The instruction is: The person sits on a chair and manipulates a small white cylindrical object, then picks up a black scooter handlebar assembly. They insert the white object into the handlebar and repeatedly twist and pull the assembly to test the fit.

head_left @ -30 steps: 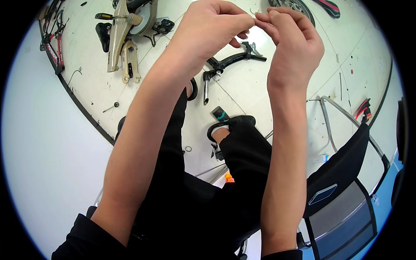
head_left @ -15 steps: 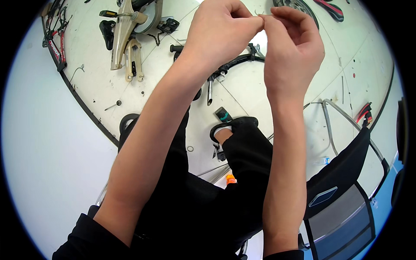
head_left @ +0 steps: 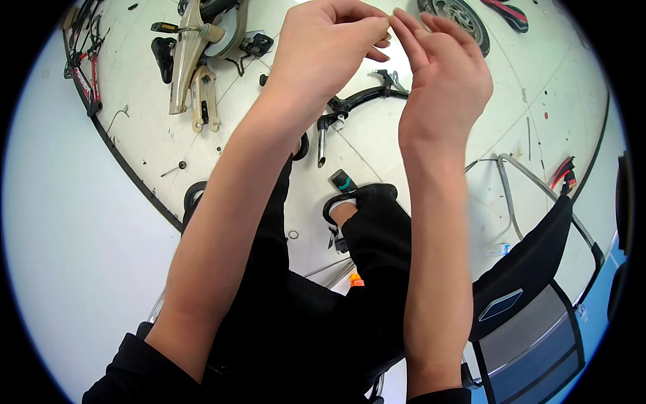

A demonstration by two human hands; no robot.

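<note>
Meeting, or nearly so, near the upper edge of the head view, the fingertips of the left hand (head_left: 323, 50) and the right hand (head_left: 445, 87) are raised above the pale tiled floor (head_left: 377, 141). On the left hand, the thumb is pressed toward the forefinger in a pinch; whether anything small is gripped there cannot be told. On the right hand, the fingers are partly stretched out, with their foremost tips brought to that pinch; whether anything is grasped by them cannot be told either. Below the raised hands, a black handlebar (head_left: 367, 99) is laid on the floor, its left part covered by the left hand and forearm. Farther left, a beige bicycle frame (head_left: 183, 74), a beige fork (head_left: 196, 101) and a black saddle (head_left: 163, 59) are grouped close together. Beyond the right hand's fingers, a spoked wheel (head_left: 465, 21) is cut off by the upper edge, with a black and red saddle (head_left: 509, 15) to its right. A dark cylinder with a teal band (head_left: 343, 180) is seen just beside one foot.
</note>
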